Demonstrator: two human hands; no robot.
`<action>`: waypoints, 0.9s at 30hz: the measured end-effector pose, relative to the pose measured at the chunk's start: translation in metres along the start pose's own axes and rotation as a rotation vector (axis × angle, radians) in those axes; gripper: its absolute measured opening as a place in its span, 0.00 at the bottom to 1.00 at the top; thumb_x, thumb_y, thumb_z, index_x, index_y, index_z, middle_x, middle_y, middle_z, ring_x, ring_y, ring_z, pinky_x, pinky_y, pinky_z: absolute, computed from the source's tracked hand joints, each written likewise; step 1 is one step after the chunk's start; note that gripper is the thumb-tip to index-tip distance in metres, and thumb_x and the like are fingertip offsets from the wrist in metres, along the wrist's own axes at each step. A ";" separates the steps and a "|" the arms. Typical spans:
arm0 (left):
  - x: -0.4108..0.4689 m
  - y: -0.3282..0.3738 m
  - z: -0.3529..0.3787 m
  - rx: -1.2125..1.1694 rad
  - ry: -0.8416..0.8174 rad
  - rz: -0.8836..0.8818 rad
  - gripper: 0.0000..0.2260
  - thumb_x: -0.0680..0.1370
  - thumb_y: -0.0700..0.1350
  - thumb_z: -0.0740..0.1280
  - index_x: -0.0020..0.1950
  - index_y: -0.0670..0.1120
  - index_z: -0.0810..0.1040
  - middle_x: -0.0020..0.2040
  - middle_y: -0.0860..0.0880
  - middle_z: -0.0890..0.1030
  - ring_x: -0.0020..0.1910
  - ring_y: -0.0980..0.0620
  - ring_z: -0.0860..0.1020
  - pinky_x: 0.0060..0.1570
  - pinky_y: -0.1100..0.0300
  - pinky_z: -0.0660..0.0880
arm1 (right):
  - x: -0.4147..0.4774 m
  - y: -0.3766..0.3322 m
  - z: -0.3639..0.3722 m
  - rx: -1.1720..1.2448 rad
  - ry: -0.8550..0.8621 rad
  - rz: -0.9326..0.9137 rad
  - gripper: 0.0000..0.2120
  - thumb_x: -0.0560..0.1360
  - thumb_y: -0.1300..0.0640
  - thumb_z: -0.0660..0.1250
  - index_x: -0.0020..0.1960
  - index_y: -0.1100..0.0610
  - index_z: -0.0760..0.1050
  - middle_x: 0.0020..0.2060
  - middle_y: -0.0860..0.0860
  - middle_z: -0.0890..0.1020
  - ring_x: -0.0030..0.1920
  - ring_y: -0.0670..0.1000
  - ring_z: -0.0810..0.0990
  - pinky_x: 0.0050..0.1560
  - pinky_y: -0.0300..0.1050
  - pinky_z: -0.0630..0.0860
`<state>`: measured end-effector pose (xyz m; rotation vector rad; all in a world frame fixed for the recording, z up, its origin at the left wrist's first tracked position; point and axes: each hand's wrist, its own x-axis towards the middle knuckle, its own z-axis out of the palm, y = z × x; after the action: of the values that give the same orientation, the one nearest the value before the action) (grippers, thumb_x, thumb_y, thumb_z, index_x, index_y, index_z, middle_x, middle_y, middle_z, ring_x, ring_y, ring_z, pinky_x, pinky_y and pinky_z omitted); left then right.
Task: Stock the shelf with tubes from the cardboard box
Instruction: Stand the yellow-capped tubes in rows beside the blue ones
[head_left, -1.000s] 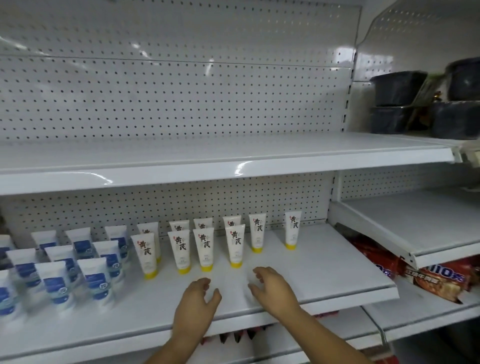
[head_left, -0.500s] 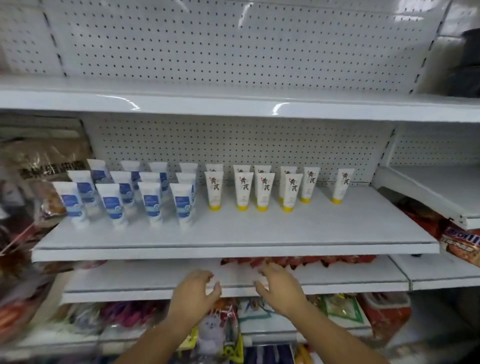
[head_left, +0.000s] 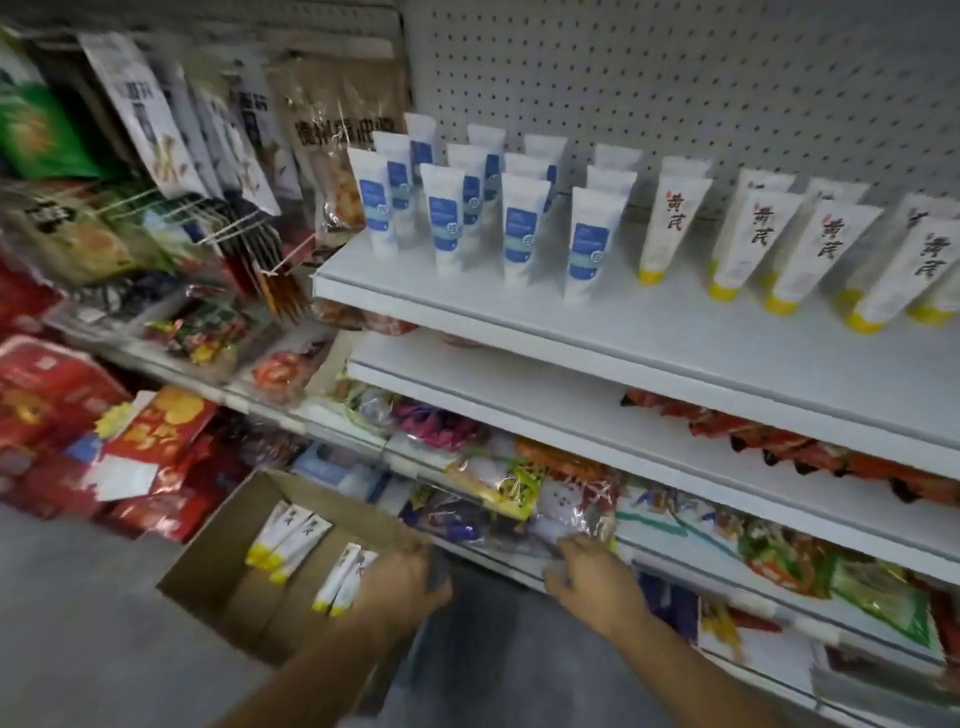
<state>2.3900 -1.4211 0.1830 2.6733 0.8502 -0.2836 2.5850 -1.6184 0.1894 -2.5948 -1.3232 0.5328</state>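
Two tubes (head_left: 347, 584) flat, yellow caps toward viewer

Both your forearms reach forward and down from the bottom of the view. Your left hand (head_left: 402, 577) is palm-down with fingers curled loosely, while your right hand (head_left: 595, 579) is palm-down, fingers spread and empty.
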 end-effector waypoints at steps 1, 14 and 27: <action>-0.009 -0.011 0.004 0.022 -0.028 -0.052 0.24 0.75 0.65 0.60 0.61 0.50 0.77 0.57 0.49 0.81 0.56 0.49 0.79 0.54 0.56 0.75 | 0.003 -0.005 0.011 -0.004 -0.018 -0.011 0.27 0.74 0.37 0.52 0.63 0.52 0.74 0.58 0.51 0.78 0.58 0.53 0.77 0.55 0.46 0.75; -0.052 -0.116 0.045 0.109 -0.169 -0.233 0.22 0.77 0.62 0.57 0.62 0.51 0.77 0.59 0.52 0.78 0.58 0.52 0.77 0.52 0.57 0.76 | 0.011 -0.079 0.096 -0.030 -0.264 -0.025 0.24 0.75 0.37 0.57 0.63 0.50 0.74 0.57 0.49 0.77 0.57 0.52 0.78 0.56 0.46 0.75; 0.012 -0.263 0.077 -0.032 -0.348 -0.109 0.17 0.78 0.58 0.59 0.62 0.53 0.76 0.61 0.51 0.77 0.58 0.50 0.78 0.55 0.57 0.75 | 0.069 -0.230 0.186 0.135 -0.391 0.182 0.20 0.77 0.41 0.57 0.64 0.50 0.71 0.59 0.50 0.77 0.58 0.50 0.76 0.55 0.44 0.74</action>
<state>2.2380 -1.2393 0.0442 2.4472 0.8786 -0.7288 2.3776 -1.4277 0.0750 -2.5979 -1.1017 1.1671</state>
